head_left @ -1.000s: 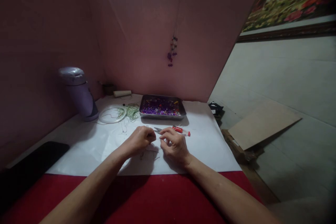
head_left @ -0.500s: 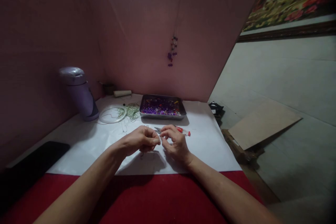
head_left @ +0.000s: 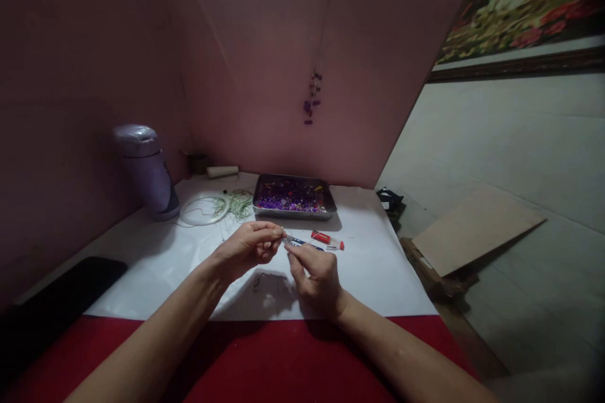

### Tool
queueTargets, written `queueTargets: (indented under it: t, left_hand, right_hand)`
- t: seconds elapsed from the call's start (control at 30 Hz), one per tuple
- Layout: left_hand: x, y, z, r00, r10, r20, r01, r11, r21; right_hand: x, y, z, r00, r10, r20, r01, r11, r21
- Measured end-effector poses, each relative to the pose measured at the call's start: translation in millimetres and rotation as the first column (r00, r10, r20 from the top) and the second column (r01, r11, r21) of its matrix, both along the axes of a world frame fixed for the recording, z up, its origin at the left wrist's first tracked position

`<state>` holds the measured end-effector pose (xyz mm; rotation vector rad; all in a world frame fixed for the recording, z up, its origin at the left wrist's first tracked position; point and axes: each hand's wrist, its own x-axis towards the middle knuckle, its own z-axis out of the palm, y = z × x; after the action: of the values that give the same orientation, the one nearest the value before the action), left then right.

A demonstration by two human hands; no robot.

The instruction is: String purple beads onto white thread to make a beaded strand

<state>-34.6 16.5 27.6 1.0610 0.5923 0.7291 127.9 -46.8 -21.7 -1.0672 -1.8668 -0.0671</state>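
My left hand (head_left: 255, 242) is raised above the white sheet, with thumb and index finger pinched on something tiny and pale, perhaps a bead or thread end; too small to name. Close on its right, my right hand (head_left: 314, 274) is closed, fingers pointing left. Small scissors (head_left: 307, 244) with a dark blue handle lie along its index finger, seemingly in its grip. Their pale tip reaches the left fingertips. Just beyond the right hand, a red and clear object (head_left: 328, 240) rests on the sheet. Behind it stands a metal tray (head_left: 295, 214) of purple and mixed beads.
A purple bottle (head_left: 146, 173) stands at the left, near a white ring (head_left: 182, 211) and tangled green thread (head_left: 240, 203). A pale roll (head_left: 222, 172) lies behind. A beaded strand (head_left: 312, 101) hangs on the pink panel (head_left: 246, 75). A dark flat object (head_left: 89, 277) lies front left.
My right hand has turned and closed, and the scissors now show along its fingers. My left pinch has risen slightly. More of the red object is uncovered; the view has shifted a little.
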Motion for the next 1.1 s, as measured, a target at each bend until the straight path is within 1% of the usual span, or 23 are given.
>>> queueTargets:
  t: [0.07,0.13,0.2,0.27,0.33,0.4,0.47,0.5,0.57,0.67,0.73,0.77,0.83,0.9,0.93,0.97,1.0,1.03,1.1]
  left_hand:
    - [0,-1,0.5,0.999,0.026,-0.020,-0.025,1.000,0.017]
    - [1,-2,1.2,0.998,0.039,-0.054,-0.036,0.998,0.047]
    - [1,-3,2.0,0.997,0.029,-0.077,-0.023,0.996,0.082]
    - [2,-5,2.9,0.996,0.006,-0.088,0.004,0.994,0.109]
    - [2,-7,3.6,0.995,-0.014,-0.095,0.025,0.993,0.117]
    - [2,-7,3.9,0.995,-0.013,-0.103,0.025,0.993,0.116]
    - [1,-6,3.7,0.994,0.014,-0.109,-0.001,0.993,0.120]
    - [1,-6,3.4,0.993,0.035,-0.109,-0.021,0.992,0.125]
    - [1,-3,2.5,0.992,0.080,-0.096,-0.066,0.989,0.134]
    - [0,1,1.0,0.988,0.142,-0.055,-0.134,0.983,0.129]
    - [-1,4,0.6,0.982,0.186,-0.029,-0.181,0.975,0.126]
    - [-2,6,0.6,0.978,0.209,-0.024,-0.204,0.970,0.129]
    - [-3,8,0.9,0.966,0.253,-0.044,-0.244,0.958,0.151]
    - [-4,10,1.0,0.953,0.280,-0.120,-0.250,0.944,0.217]
    - [-5,11,0.8,0.941,0.291,-0.170,-0.238,0.931,0.278]
    - [-5,11,0.3,0.928,0.301,-0.219,-0.211,0.910,0.357]
    - [-5,12,-0.7,0.914,0.311,-0.259,-0.172,0.878,0.447]
    - [-5,12,-2.0,0.903,0.320,-0.288,-0.126,0.835,0.535]
    - [-4,12,-5.7,0.889,0.333,-0.314,-0.043,0.744,0.667]
  right_hand:
    - [-3,1,-3.3,0.998,-0.056,0.031,0.056,0.998,-0.012]
    - [-4,3,-4.8,0.993,-0.116,0.003,0.116,0.993,-0.025]
    - [-4,5,-4.0,0.991,-0.115,-0.061,0.112,0.993,-0.046]
    - [-4,7,-2.2,0.987,-0.054,-0.152,0.039,0.994,-0.098]
    - [-4,9,-1.2,0.960,0.040,-0.276,-0.098,0.974,-0.202]
    - [-5,11,-2.0,0.898,0.121,-0.422,-0.271,0.909,-0.316]
    - [-5,13,-3.9,0.827,0.134,-0.546,-0.396,0.829,-0.396]
    - [-5,14,-5.0,0.803,0.120,-0.584,-0.427,0.800,-0.422]
    - [-4,15,-6.6,0.786,0.081,-0.613,-0.439,0.772,-0.460]
    - [-4,15,-8.1,0.798,0.049,-0.601,-0.421,0.759,-0.496]
    - [-3,15,-8.6,0.819,0.033,-0.573,-0.384,0.773,-0.505]
    - [-3,15,-8.5,0.842,0.029,-0.538,-0.347,0.795,-0.499]
    - [-1,13,-7.0,0.916,0.035,-0.399,-0.224,0.870,-0.439]
    - [1,10,-3.1,0.985,0.025,-0.169,-0.073,0.956,-0.285]
    - [3,9,-0.3,0.999,0.005,-0.044,-0.013,0.984,-0.179]
    - [5,7,2.9,0.997,-0.024,0.067,0.029,0.997,-0.075]
    - [7,6,6.1,0.987,-0.060,0.151,0.057,0.998,0.020]
    - [8,6,9.1,0.975,-0.091,0.204,0.071,0.992,0.105]
    - [12,6,13.9,0.963,-0.128,0.238,0.075,0.972,0.222]
